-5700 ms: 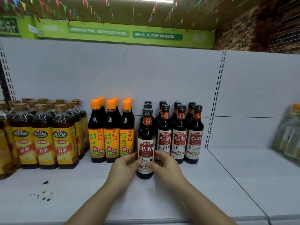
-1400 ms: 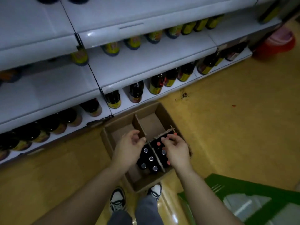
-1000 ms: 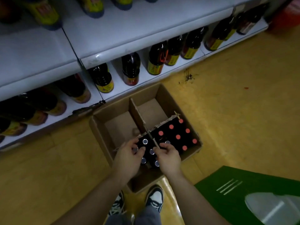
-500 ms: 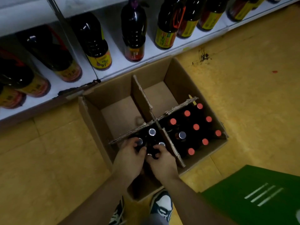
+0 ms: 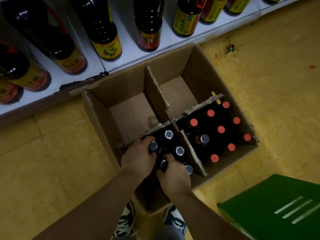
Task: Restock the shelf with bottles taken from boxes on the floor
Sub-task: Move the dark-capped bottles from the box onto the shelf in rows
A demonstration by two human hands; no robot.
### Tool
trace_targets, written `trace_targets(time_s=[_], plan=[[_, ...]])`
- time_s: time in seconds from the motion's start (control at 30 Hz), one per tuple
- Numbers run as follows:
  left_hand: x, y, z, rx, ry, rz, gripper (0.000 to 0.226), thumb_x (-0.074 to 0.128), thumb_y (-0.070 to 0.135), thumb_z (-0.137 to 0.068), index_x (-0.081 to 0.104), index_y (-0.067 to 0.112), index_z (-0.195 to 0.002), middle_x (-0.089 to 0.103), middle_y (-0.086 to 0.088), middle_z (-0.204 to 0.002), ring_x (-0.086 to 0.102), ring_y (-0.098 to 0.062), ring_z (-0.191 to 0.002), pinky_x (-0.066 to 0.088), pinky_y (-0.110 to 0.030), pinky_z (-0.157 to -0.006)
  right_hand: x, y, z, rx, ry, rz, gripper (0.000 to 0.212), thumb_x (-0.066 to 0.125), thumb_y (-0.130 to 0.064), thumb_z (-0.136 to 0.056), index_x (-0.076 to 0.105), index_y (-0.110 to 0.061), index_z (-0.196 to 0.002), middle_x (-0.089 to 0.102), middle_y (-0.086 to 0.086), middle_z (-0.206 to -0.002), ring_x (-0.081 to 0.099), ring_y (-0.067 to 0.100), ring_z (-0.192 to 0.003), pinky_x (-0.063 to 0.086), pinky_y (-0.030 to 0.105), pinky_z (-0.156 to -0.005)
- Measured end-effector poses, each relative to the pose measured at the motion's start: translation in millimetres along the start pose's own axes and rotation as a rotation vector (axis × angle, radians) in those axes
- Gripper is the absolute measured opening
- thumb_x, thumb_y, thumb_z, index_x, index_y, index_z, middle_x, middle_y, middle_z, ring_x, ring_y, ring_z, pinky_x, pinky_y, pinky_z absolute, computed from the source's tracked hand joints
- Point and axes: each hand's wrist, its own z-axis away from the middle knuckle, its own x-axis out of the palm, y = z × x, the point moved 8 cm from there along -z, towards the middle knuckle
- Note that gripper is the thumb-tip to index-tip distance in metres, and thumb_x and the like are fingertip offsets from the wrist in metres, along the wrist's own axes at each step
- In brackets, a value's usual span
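Note:
An open cardboard box [image 5: 199,70] stands on the floor, split into four cells by dividers. The two far cells hold no bottles. The near-right cell holds several red-capped bottles [image 5: 221,129] and one dark-capped bottle [image 5: 204,138]. The near-left cell holds several dark-capped bottles [image 5: 168,134]. My left hand [image 5: 138,157] is wrapped around the neck of one dark-capped bottle [image 5: 153,146] in that cell. My right hand [image 5: 174,177] grips the neck of another dark-capped bottle [image 5: 163,164] beside it.
The white bottom shelf [image 5: 124,61] runs behind the box, with large dark sauce bottles [image 5: 103,32] standing on it. A green box [image 5: 277,207] lies on the yellow floor at the lower right. My shoes [image 5: 124,224] are just in front of the box.
The view swung from the shelf down to the box and closed in. Both hands went from the box's middle into the near-left cell and closed on bottle necks.

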Motion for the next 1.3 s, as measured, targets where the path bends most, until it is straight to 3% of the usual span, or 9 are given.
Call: trace_targets(time_s=[0.3,0.7,1.17,1.3], plan=[[7,5,-10,0.153,0.038,-0.045,0.034,0.064,0.031,-0.092,0.055,0.033,-0.125,0.067,0.002,-0.116,0.065,-0.027,-0.105,0.054,-0.040,-0.084,4,-2,-8,-0.103,0.041,0.042,0.017,0.056,-0.029,-0.098,0.053,-0.019,-0.112,0.064,0.007,-0.109,0.066,0.029,-0.096,0.055,0.045,-0.079],[-11,0,21,0.144,0.040,-0.056,0.028,0.063,0.036,-0.093,0.059,0.027,-0.120,0.068,0.000,-0.111,0.067,-0.028,-0.100,0.054,-0.038,-0.080,-25,-4,17,-0.104,0.078,0.067,0.028,0.056,-0.034,-0.098,0.057,-0.024,-0.124,0.065,0.000,-0.120,0.064,0.026,-0.108,0.054,0.037,-0.081],[-86,32,81,0.131,0.110,0.014,0.020,0.063,0.035,-0.094,0.061,0.032,-0.114,0.070,0.011,-0.103,0.068,-0.014,-0.092,0.050,-0.027,-0.072,-98,-41,85,-0.179,0.066,0.088,0.021,0.056,-0.037,-0.097,0.057,-0.028,-0.116,0.067,-0.006,-0.109,0.064,0.018,-0.100,0.054,0.035,-0.079],[-118,51,105,0.164,0.121,0.095,0.019,0.065,0.032,-0.092,0.062,0.032,-0.110,0.069,0.011,-0.098,0.068,-0.013,-0.087,0.057,-0.038,-0.074,-135,-57,115,-0.164,0.013,0.094,0.024,0.055,-0.039,-0.094,0.057,-0.030,-0.116,0.069,-0.006,-0.106,0.066,0.020,-0.100,0.053,0.035,-0.079]])
